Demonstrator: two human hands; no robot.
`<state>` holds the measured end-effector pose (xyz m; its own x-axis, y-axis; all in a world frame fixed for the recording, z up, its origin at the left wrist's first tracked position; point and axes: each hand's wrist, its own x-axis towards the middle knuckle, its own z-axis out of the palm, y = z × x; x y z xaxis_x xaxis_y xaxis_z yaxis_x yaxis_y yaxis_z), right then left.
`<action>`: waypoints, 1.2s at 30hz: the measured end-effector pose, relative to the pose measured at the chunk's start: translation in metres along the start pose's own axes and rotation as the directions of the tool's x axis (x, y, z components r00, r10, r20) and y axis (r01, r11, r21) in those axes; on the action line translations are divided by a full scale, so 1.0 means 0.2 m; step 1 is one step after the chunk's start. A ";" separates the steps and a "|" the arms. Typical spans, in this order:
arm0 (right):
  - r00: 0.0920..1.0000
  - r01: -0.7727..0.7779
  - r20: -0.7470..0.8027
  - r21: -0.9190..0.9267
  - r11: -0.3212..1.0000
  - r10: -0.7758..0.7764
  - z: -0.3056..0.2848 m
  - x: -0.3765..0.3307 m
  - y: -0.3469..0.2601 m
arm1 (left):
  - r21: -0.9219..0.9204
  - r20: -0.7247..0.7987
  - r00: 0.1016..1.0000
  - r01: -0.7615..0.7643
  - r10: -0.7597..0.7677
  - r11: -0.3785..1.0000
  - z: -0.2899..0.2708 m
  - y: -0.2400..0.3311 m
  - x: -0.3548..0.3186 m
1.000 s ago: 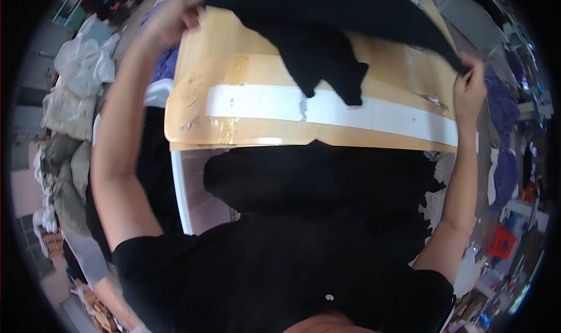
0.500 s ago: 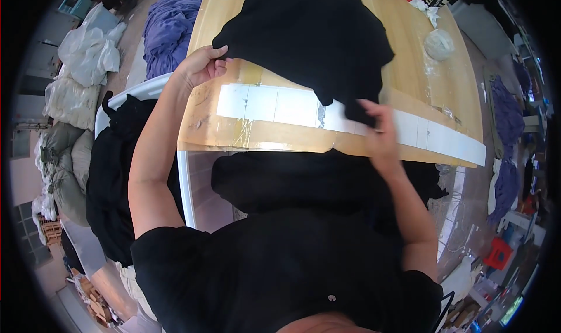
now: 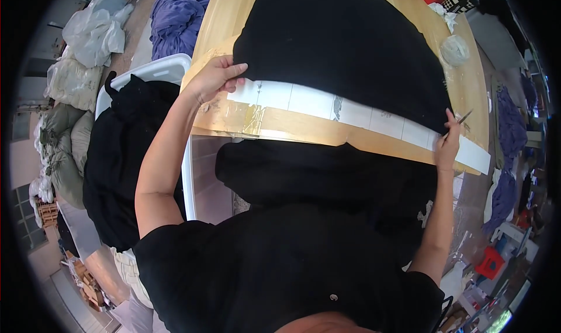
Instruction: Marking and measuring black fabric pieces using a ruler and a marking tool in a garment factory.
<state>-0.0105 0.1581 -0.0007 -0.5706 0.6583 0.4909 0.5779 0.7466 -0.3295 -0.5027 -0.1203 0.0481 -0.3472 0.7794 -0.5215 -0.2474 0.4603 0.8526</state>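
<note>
Our left hand point(image 3: 215, 78) has its fingers pinched shut on the near left edge of the black cloth point(image 3: 345, 46), which lies spread flat over the upper middle of the wooden surface point(image 3: 304, 128). Our right hand point(image 3: 447, 143), at the right of the frame, closes on the cloth's near right edge; something thin, perhaps scissors, pokes out beside it. A white strip point(image 3: 350, 111) runs along the surface under the cloth's hem. At left, a white bin point(image 3: 158, 70) holds dark fabric point(image 3: 117, 157). Purple cloth point(image 3: 178, 11) lies piled at upper left.
</note>
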 end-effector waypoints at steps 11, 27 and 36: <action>0.996 0.039 0.078 -0.057 0.998 -0.035 0.01 -0.11 0.02 | 0.314 -0.047 0.999 0.038 -0.024 0.949 0.03 -0.08 0.03; 0.996 0.021 0.089 -0.014 1.000 -0.020 0.01 -0.12 0.02 | 0.422 -0.098 0.995 0.069 -0.030 0.904 0.05 -0.01 -0.07; 0.988 0.124 0.092 0.045 0.991 -0.128 0.04 -0.08 0.11 | 0.864 -0.254 0.941 0.118 0.222 0.489 -0.07 -0.17 0.05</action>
<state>0.0069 0.1643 -0.0221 -0.6909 0.5637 0.4527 0.4761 0.8260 -0.3019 -0.5098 -0.1331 0.0127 -0.6118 0.7276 -0.3103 0.6195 0.6846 0.3840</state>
